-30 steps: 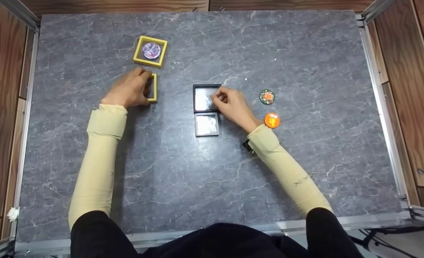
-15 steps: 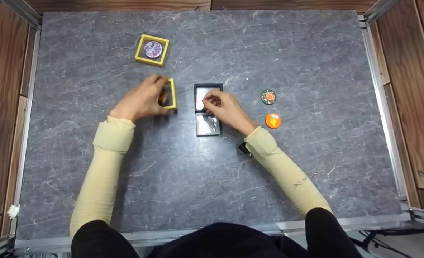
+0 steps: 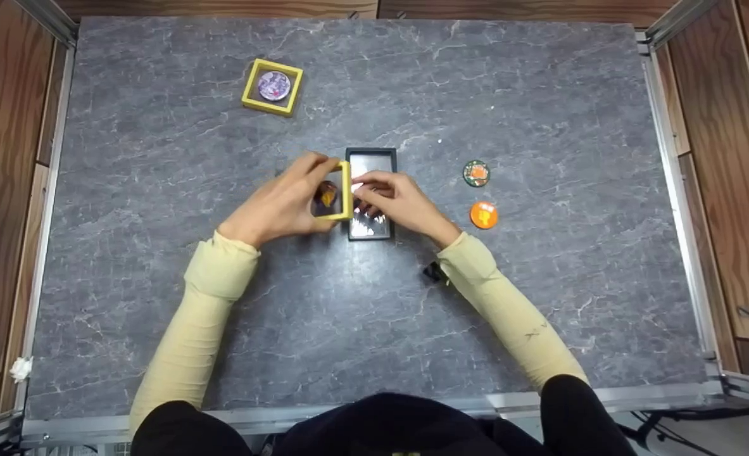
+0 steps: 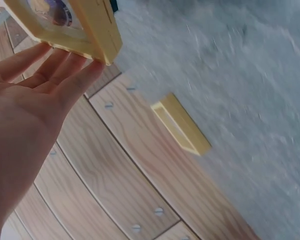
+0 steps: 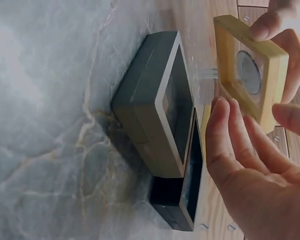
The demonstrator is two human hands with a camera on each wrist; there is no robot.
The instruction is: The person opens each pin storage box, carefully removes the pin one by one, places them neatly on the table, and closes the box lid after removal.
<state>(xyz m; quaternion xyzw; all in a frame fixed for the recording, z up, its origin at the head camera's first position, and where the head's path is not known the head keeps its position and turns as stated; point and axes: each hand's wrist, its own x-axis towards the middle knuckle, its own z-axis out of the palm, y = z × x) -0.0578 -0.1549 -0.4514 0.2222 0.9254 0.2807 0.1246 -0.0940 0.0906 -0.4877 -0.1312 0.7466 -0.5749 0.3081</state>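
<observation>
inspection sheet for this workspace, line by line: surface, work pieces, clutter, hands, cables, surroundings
Surface: grey marbled tabletop
Job's things: held yellow frame with a disc inside; two adjoining dark frames
Clutter: second yellow frame around a purple disc; green-rimmed disc; orange disc
Left hand: grips the held yellow frame
Right hand: beside that frame, contact unclear
Cables: thin dark lines beyond near right corner, probably cables
Surroundings: wood-patterned panels, metal rails

Gray marbled tabletop [image 3: 285, 329] had a yellow frame [image 3: 268, 109] at far left, purple disc [image 3: 275, 85] inside. Right half: green-rimmed badge [image 3: 476, 173] lay there, orange badge [image 3: 484, 215] near it. Metal rails [image 3: 520, 400] ran along left, right and near edges. Wood panels [image 3: 7, 158] stood outside. White lump [image 3: 22, 369] sat at left rail; black cables [image 3: 697, 415] showed past near-right corner.
</observation>
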